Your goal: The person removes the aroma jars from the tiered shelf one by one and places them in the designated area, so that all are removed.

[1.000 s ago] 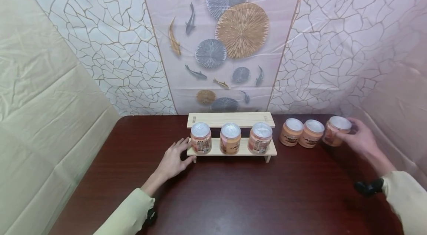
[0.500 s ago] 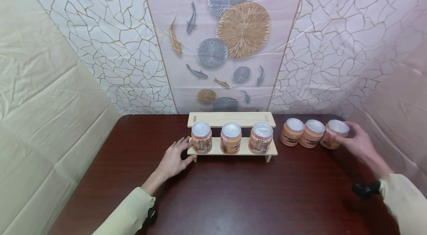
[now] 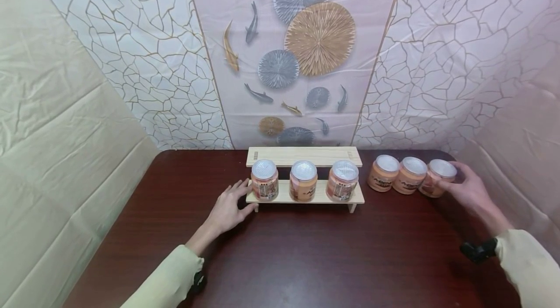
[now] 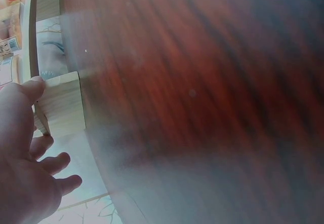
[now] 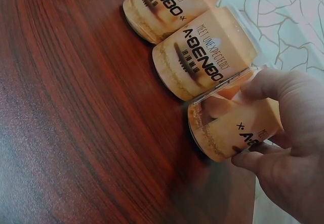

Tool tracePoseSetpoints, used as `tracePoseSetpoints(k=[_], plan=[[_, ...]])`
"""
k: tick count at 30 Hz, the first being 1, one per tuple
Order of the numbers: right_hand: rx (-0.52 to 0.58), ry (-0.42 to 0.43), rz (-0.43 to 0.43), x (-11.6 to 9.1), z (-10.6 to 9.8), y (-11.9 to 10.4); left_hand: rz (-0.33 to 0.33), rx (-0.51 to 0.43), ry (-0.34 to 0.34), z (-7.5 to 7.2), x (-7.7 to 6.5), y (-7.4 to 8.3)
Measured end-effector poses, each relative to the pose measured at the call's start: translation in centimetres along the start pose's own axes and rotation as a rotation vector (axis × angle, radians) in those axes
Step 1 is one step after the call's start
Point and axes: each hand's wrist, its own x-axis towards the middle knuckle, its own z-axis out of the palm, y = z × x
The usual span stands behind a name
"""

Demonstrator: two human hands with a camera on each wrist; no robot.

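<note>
My left hand (image 3: 227,208) holds the left end of a two-step wooden display rack (image 3: 304,156), thumb at the front edge and fingers around the end, also seen in the left wrist view on the rack's end (image 4: 63,105). On the lower step stand three clear-lidded jars with peach-orange labels: a left jar (image 3: 265,184), a middle jar (image 3: 303,186) and a right jar (image 3: 341,186). Right of the rack, my right hand (image 3: 474,191) grips a matching jar (image 5: 228,133) between thumb and fingers. This jar stands on the table beside two more.
Two jars, one (image 3: 382,177) nearer the rack and one (image 3: 409,179) beside the gripped jar, stand close together on the dark red-brown table (image 3: 297,249). Patterned cloth (image 3: 175,94) hangs behind the table's back edge. Beige cloth walls (image 3: 65,177) flank both sides.
My right hand has brought the gripped jar slightly left and toward me, up against the neighbouring jar. The left hand and the rack stay put.
</note>
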Motion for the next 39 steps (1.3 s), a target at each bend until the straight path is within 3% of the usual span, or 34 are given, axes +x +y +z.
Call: tracePoseSetpoints(k=[16,24,34,39], plan=[[0.049,-0.057,0.011,0.1,0.0,0.1,0.002,0.001,-0.009,0.0,0.1,0.1],[0.037,-0.037,0.009,-0.1,-0.5,-2.3,0.011,0.001,0.003,0.0,0.0,0.0],[0.044,0.161,-0.205,-2.2,1.2,-8.9,0.017,0.012,0.027,0.1,-0.1,0.0],[0.198,0.125,-0.344,-3.9,3.6,-11.7,0.024,0.009,0.022,0.2,0.0,0.1]])
